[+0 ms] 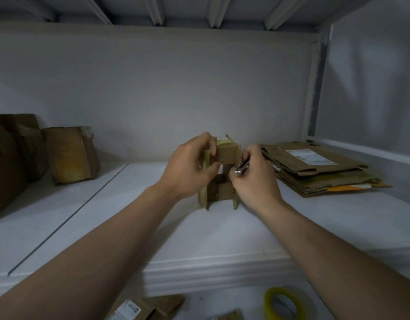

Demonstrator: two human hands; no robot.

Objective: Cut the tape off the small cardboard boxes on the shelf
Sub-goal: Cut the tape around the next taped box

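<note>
Left hand (192, 165) of mine is curling its fingers round the top of the small cardboard box (228, 154), standing mid-frame on the white shelf (222, 239). Just right, my right hand (254, 181) is pinching a thin dark cutter (243, 166) at the box's right edge. Flattened cardboard (319, 167) is lying far right.
</note>
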